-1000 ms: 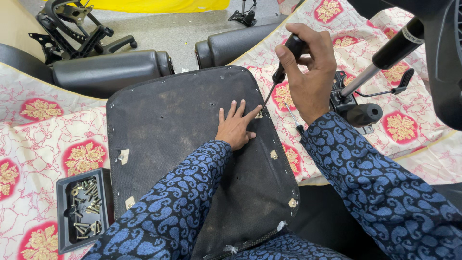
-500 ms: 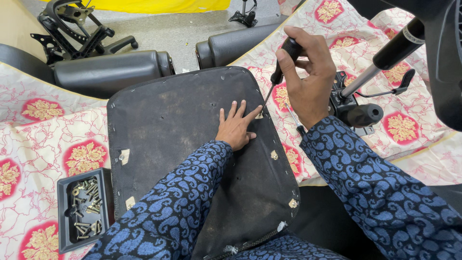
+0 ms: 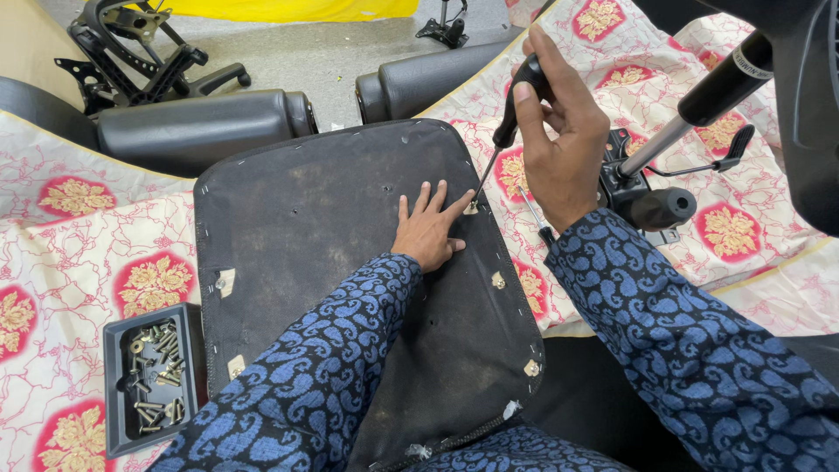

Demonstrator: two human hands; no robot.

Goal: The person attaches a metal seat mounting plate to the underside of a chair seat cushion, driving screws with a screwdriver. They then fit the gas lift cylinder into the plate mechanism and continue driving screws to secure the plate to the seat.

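**Screwdriver tip at the seat panel's edge**

You work over a pink-and-cream floral cloth spread on a grey floor, with black chair parts beyond it. Your right hand is closed around the black handle of a screwdriver; its shaft slants down and left from your grip. The tip meets the dark seat panel beside your left hand, which lies flat, fingers spread, holding nothing. A black tray of screws sits well left of both hands.
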